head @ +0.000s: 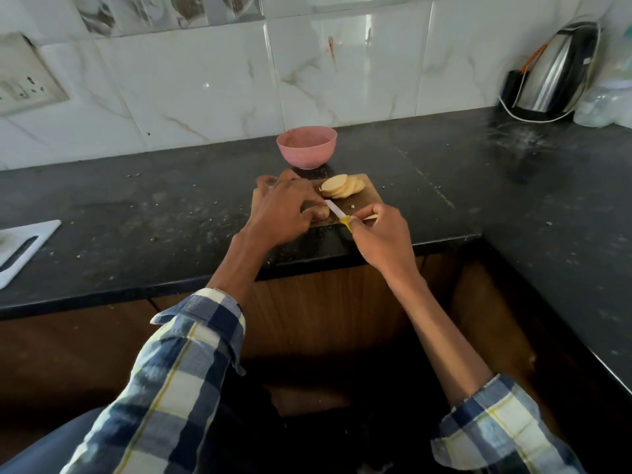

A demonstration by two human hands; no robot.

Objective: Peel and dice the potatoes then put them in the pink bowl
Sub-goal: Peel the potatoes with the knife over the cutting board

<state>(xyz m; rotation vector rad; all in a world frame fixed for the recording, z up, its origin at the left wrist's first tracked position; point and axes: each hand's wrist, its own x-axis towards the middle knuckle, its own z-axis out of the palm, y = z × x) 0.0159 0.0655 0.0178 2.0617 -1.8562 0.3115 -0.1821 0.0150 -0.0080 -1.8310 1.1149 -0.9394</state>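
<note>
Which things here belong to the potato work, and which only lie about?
For the job: potato slices, potato piece under left hand, knife in right hand, cutting board, pink bowl.

Lying about: kettle, white board.

The bench is seen as dark polished stone, dulled by crumbs and dust. The cutting board is wood, matt and brown. The pink bowl looks like matt plastic — faintly speckled. The wall tiles are glossy, marble-veined. The kettle is shiny metal, and the sleeves are checked woven cloth.
</note>
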